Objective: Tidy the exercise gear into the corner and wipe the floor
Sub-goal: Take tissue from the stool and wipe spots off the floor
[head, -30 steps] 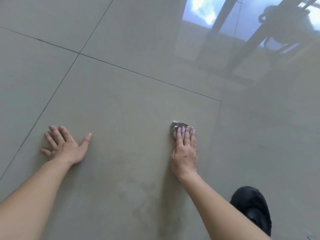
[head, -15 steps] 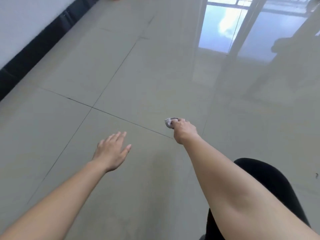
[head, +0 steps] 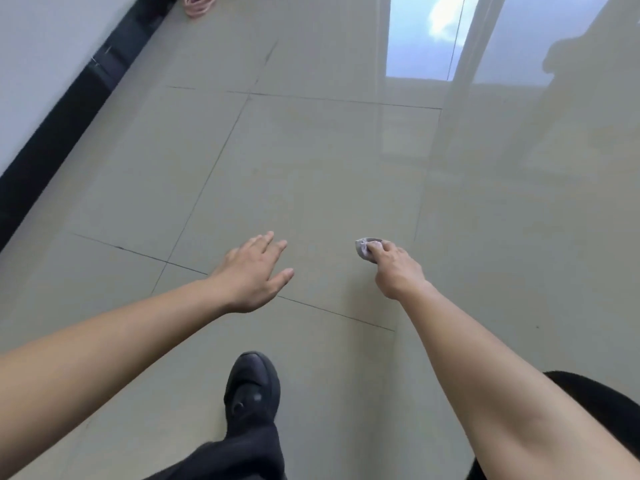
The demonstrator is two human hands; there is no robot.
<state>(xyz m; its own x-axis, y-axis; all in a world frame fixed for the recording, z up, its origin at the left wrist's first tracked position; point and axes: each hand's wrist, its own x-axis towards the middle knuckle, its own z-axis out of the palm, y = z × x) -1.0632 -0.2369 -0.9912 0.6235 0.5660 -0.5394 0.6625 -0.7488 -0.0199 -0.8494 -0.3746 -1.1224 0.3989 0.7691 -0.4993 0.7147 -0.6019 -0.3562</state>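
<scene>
Glossy tiled floor [head: 311, 161], black baseboard [head: 59, 147] at ten o'clock. The right hand [head: 398, 271] pinches a crumpled cloth [head: 365, 249] at three o'clock from the left hand [head: 254, 275] (fingers spread, relaxed).

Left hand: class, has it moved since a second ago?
Yes: upward. The left hand has lifted off the floor it lay flat on.

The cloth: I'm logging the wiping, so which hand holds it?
The right hand pinches the cloth; the left hand is spread open, holding nothing.
</scene>
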